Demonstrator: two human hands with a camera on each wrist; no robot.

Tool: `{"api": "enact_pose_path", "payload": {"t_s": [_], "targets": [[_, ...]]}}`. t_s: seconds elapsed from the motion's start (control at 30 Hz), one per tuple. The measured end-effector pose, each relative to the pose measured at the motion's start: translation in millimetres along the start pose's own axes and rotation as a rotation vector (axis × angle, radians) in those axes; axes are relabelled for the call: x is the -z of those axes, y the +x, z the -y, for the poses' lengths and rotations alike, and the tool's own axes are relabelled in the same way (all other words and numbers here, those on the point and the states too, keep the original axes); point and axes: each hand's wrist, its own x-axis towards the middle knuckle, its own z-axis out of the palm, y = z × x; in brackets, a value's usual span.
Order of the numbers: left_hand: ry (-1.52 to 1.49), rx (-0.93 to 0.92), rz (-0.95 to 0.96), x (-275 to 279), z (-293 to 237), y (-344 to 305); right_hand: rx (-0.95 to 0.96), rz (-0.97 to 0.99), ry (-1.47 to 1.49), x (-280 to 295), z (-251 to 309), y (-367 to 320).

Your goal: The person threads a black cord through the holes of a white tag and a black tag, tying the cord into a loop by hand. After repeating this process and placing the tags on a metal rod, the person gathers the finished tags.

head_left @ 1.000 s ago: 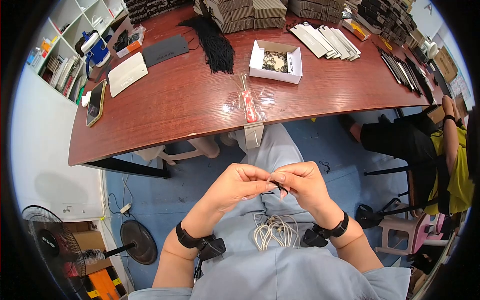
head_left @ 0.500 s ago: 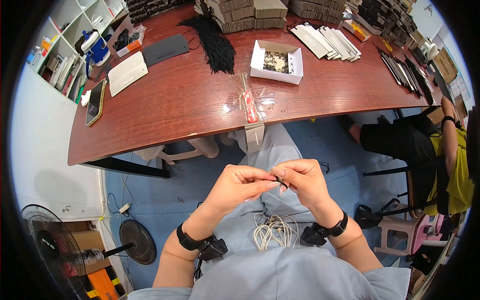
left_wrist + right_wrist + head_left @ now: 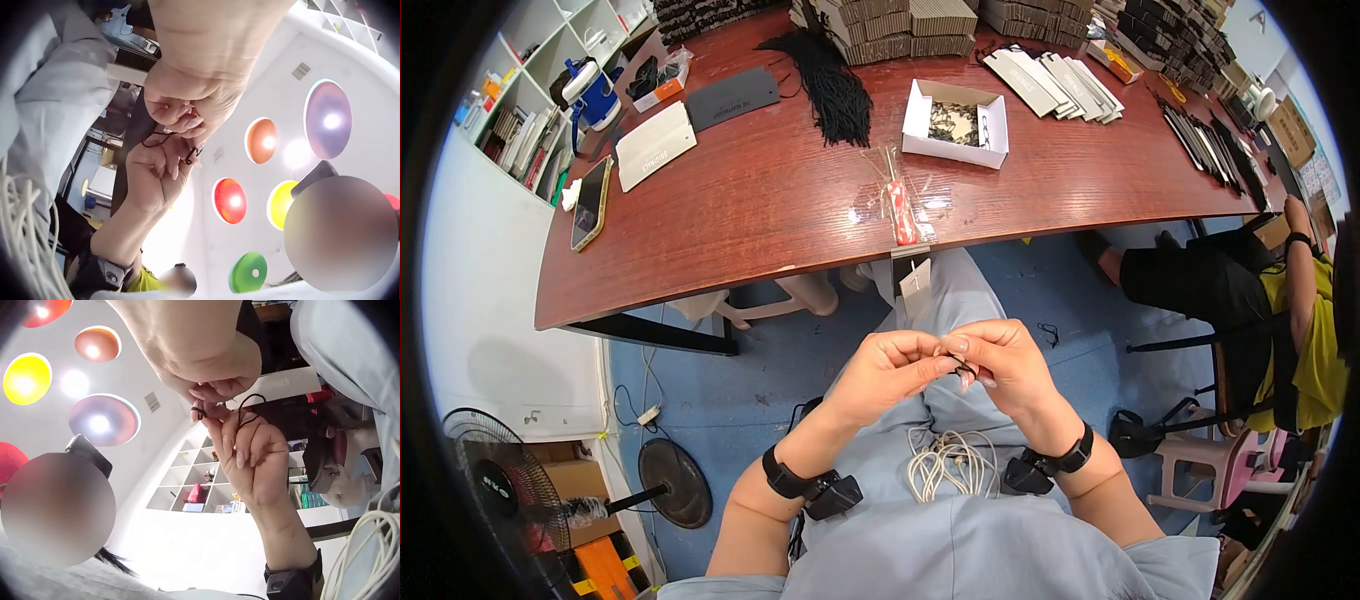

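While seated before a dark red table (image 3: pixel 730 215), holds a thin black cord (image 3: pixel 965 371) up in front of the lap, between left hand (image 3: pixel 888 372) and right hand (image 3: pixel 1005 368). Pinches it on both sides, thumbs against curled fingers, with fingertips close together. Shows part of the cord in a small open loop beside the left fingers in the right wrist view; cannot tell whether knotted, with the fingers covering much of it. Wears a black band with a small device on each wrist. Has a coil of white cable (image 3: pixel 950 465) lying on the lap, below the hands. Faces, at the near table edge, a hanging pale tag (image 3: pixel 916 290), just below a red-handled tool (image 3: pixel 901 215) under clear tape. Beyond that, has on the table a white box (image 3: pixel 950 150) of small dark pieces, with a bundle of black cords (image 3: pixel 840 105) to its left and overlapping pale tags (image 3: pixel 1050 85) to its right. Farther left, has a pale sheet (image 3: pixel 655 148) partly beside a dark sheet (image 3: pixel 733 102), with a phone (image 3: pixel 590 205) near the table's left end.
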Motion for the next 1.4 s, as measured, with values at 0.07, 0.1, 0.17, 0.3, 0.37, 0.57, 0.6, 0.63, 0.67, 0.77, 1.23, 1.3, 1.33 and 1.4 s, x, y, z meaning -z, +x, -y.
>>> {"api": "enact_pose_path", "payload": {"t_s": [0.07, 0.1, 0.17, 0.3, 0.37, 0.57, 0.6, 0.63, 0.67, 0.77, 1.23, 1.3, 1.33, 1.4], "targets": [[-0.002, -0.050, -0.021, -3, 2, -1, 0.014, -0.017, 0.020, -2, 0, 0], [-0.002, -0.049, -0.021, -3, 4, -1, 0.013, -0.017, 0.020, -1, 0, 1], [-0.011, -0.140, 0.057, 0, 9, 0, 0.033, -0.059, -0.009, 1, 1, 3], [-0.055, -0.144, 0.036, -2, 10, 2, 0.057, -0.060, -0.012, -1, 2, 3], [-0.094, -0.068, 0.001, -5, 5, 2, 0.118, -0.082, -0.052, -2, 3, 3], [-0.115, -0.081, -0.026, -6, 11, 6, 0.213, -0.131, -0.099, 0, -1, 4], [-0.115, -0.081, -0.026, -6, 11, 7, 0.213, -0.132, -0.099, 0, -1, 4], [-0.117, -0.088, -0.035, -6, 12, 8, 0.233, -0.134, -0.133, 0, 0, 3], [-0.120, -0.095, -0.045, -6, 13, 8, 0.254, -0.137, -0.166, 0, 0, 3], [-0.118, -0.078, -0.083, -9, 11, 13, 0.317, -0.126, -0.180, 0, -3, 4], [-0.209, -0.103, -0.025, 18, 3, 51, 0.333, -0.247, -0.061, 8, -3, 42], [-0.206, -0.058, -0.028, 17, -2, 49, 0.329, -0.233, -0.053, 7, -3, 42], [-0.207, -0.012, -0.029, 16, -4, 48, 0.323, -0.222, -0.047, 7, -4, 41], [-0.242, 0.038, 0.032, 17, -4, 47, 0.281, -0.175, -0.029, 10, -5, 39]]}}
